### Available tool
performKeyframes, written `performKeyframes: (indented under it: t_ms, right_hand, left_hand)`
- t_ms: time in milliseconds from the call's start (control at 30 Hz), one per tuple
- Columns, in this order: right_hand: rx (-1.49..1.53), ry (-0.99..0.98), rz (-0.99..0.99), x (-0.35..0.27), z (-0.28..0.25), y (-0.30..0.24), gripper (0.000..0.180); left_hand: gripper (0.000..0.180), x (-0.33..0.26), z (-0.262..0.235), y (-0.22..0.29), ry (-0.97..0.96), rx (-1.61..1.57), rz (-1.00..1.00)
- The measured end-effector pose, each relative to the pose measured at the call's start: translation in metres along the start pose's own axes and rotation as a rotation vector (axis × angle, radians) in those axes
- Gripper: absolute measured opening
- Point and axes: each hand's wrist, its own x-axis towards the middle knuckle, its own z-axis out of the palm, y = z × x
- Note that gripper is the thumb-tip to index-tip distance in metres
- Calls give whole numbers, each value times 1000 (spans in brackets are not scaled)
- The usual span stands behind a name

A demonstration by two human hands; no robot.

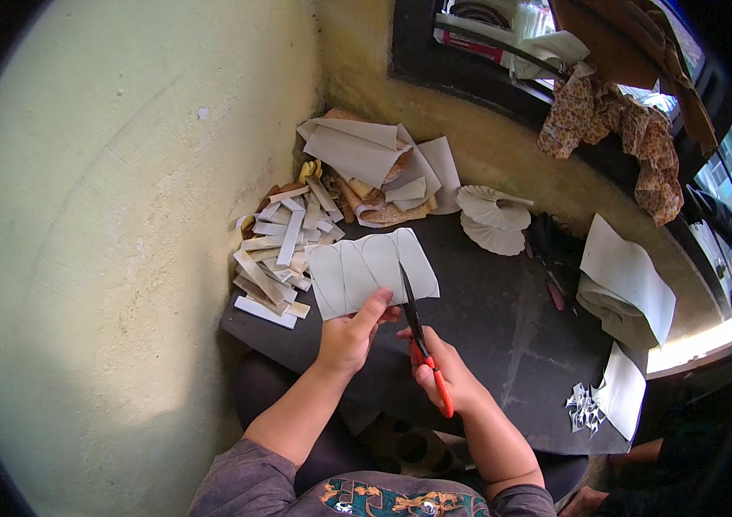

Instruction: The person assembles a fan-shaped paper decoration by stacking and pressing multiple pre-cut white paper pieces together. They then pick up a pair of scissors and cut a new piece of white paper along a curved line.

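Observation:
A white sheet [344, 274] with several rounded outlines drawn on it is held up over the dark table. My left hand [356, 327] grips its lower edge, thumb on top and fingers beneath. In my right hand [445, 372] is a pair of scissors [414, 312] with red handles and dark blades. The blades point away from me and lie along the sheet, between the drawn outlines near its right part. Whether the blades are parted is hard to make out. Some fingers of both hands are hidden under the sheet and handles.
White and beige strips [284, 250] pile up at the table's left. Behind them lie rolled sheets [357, 151]. White scalloped pieces [495, 220] stand at the back; folded white sheets [624, 280] and small offcuts [586, 407] lie right. The dark table [504, 345] borders a wall [125, 258].

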Motion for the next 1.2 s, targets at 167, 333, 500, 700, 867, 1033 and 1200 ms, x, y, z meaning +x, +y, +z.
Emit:
performKeyframes:
  t_ms: [167,333,500,700,867,1033,1200]
  right_hand:
    - [4,-8,17,-1,0,1,69]
    - [29,-12,17,-1,0,1,69]
    - [71,-25,23,-1,1,3,71]
    - [102,-23,9,-1,3,3,72]
    - [77,-26,19,-1,3,4,72]
    - [75,-3,7,-1,5,5,71]
    - [55,37,-8,-1,8,5,72]
  left_hand:
    - [21,-2,5,0,25,63,28]
    - [21,-4,4,-3,23,82,47]
    - [23,-4,5,-1,-2,140,71]
    - [23,-8,10,2,-12,171,103]
    - [23,-9,7,-1,-19,164,103]
    - [24,-9,10,-1,-25,146,115]
    - [23,-10,13,-2,-24,127,133]
